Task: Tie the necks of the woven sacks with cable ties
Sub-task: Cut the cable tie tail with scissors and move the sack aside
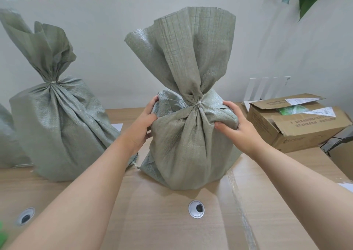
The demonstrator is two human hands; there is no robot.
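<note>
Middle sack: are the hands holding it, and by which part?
Yes. The left hand and right hand grip the middle sack by its upper shoulders, one each side, just below the neck closed by the cable tie.

Light wood desk (57, 202), 2 round cable grommets set in the top: one near-centre (196, 209), one twd near-left corner (25, 216). Mid sack (191, 144) stands upright at desk centre, neck tied. Left sack (63, 131) upright just beside it twd left edge, also tied. 3rd sack (5, 135) cut off at left edge. Flat cardboard sheet (286, 192) w/ clear tape seam covers right side; mid sack's base meets its left edge. Open cardboard box (298, 123) at far-right corner. White paper (117, 126) near far edge btwn the sacks. Green item (2, 234) at near-left corner, too blurred to ID.
</note>
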